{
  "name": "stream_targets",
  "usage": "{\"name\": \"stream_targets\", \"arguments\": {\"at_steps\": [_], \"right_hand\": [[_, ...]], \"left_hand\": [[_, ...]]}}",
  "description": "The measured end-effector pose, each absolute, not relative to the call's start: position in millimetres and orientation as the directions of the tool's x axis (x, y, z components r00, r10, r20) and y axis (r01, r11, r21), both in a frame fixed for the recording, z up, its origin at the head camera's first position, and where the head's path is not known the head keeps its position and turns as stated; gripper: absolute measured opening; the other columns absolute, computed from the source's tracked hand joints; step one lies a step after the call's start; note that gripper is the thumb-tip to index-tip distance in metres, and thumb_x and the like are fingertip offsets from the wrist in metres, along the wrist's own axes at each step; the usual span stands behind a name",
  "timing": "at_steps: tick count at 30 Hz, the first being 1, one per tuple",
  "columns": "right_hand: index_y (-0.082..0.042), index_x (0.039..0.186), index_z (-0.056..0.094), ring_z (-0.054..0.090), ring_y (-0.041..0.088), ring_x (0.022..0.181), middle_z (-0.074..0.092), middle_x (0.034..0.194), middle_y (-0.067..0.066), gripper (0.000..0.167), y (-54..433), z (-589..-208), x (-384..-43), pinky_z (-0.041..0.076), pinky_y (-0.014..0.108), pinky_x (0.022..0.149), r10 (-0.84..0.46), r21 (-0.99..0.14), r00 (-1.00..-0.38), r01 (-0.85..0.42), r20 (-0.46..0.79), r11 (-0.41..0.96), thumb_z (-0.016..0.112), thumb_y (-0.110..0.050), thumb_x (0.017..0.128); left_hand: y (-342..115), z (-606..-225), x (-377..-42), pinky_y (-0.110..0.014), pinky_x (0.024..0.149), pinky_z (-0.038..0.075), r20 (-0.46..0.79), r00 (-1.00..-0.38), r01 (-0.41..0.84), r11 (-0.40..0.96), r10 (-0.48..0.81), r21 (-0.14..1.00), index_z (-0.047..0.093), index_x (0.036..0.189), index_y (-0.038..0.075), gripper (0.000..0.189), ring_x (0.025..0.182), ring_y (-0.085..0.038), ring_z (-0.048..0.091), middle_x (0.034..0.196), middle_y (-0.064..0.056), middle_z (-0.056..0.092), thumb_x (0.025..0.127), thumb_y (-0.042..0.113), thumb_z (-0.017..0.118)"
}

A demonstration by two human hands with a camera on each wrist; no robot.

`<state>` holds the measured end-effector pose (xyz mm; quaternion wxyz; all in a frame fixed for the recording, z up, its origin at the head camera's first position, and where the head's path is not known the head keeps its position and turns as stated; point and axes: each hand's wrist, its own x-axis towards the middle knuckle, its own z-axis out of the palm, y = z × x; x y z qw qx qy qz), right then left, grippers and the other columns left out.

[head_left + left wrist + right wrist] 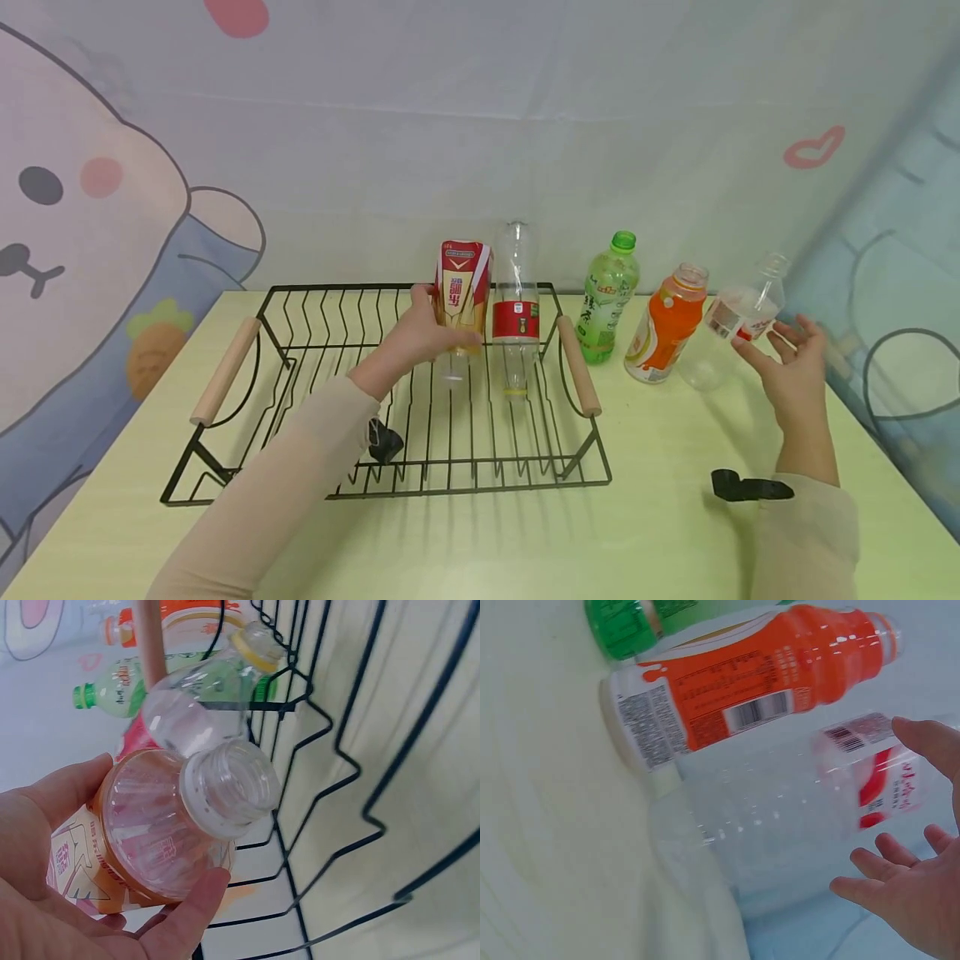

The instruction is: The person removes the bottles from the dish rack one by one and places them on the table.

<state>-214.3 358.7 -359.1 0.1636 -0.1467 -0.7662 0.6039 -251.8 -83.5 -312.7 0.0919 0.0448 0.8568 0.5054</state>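
Observation:
My left hand (427,329) grips a clear bottle with a red and gold label (463,287), holding it upside down over the black wire rack (450,437). In the left wrist view its uncapped neck (232,787) points towards the wires. Beside it, another clear bottle with a red label (516,319) stands mouth down in the rack. At the right, my right hand (795,362) has its fingers spread around the upper part of a clear bottle with a white and red label (742,312). Whether the thumb touches that upright bottle I cannot tell.
Upright on the pale table (660,517) stand a green bottle with a green cap (609,296) and an uncapped orange-labelled bottle (666,325). Wooden handles (577,367) rise at both ends of the rack. A printed cloth (570,125) hangs behind the table.

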Motion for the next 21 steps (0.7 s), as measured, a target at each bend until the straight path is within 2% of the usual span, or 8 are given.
{"name": "stream_targets", "arguments": {"at_steps": [6, 11, 21], "right_hand": [[-0.025, 0.150, 0.006, 0.018, 0.010, 0.145, 0.030, 0.125, -0.018, 0.093, 361, -345, -201, 0.019, 0.025, 0.116, 0.428, -0.992, -0.897, -0.075, 0.113, 0.103, 0.071, -0.013, 0.086], [-0.027, 0.149, 0.008, 0.020, 0.008, 0.144, 0.031, 0.129, -0.016, 0.091, 360, -334, -190, 0.016, 0.023, 0.117, 0.424, -0.987, -0.891, -0.153, 0.162, 0.056, 0.071, -0.006, 0.085], [-0.025, 0.148, 0.013, 0.023, 0.009, 0.142, 0.034, 0.130, -0.014, 0.088, 346, -308, -176, 0.016, 0.021, 0.116, 0.375, -0.958, -0.882, -0.254, 0.285, 0.130, 0.069, 0.000, 0.085]], "left_hand": [[-83, -302, -250, -0.047, 0.099, 0.043, -0.093, -0.982, -0.001, 0.485, 0.166, 0.875, 0.009, 0.147, 0.012, 0.101, 0.116, -0.030, 0.050, 0.127, -0.015, 0.049, 0.077, 0.029, 0.080], [-80, -294, -249, -0.049, 0.102, 0.041, -0.073, -0.982, 0.024, 0.492, 0.176, 0.870, 0.010, 0.147, 0.009, 0.099, 0.119, -0.031, 0.048, 0.132, -0.016, 0.046, 0.078, 0.027, 0.080], [-84, -289, -243, -0.049, 0.101, 0.042, -0.098, -0.980, 0.010, 0.530, 0.175, 0.848, 0.010, 0.147, 0.011, 0.098, 0.117, -0.030, 0.050, 0.129, -0.015, 0.048, 0.079, 0.030, 0.078]]}}
